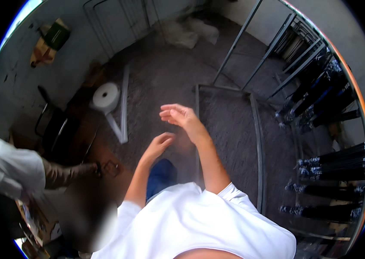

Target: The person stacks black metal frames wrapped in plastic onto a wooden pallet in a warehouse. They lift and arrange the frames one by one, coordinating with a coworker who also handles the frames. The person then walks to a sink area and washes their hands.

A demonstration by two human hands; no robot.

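My right hand [181, 116] is raised in front of me at mid-picture. Its fingers stretch loosely toward the left, and nothing shows in them. Lower and a little to the left is my left hand [158, 146], also without a visible object, its fingers loosely extended toward the right. The two hands are apart and touch nothing that I can see. Beyond them on the dark floor stands a large white roll [106, 96], with a pale strip [125, 103] lying beside it.
A metal frame [258, 138] lies on the floor to my right. Behind it, a rack [361, 108] carries many bundles of dark hanging pieces. At the left, another person [16, 166] in a pale top is near a black chair [59, 127]. Whitish sacks [182, 32] lie by the far wall.
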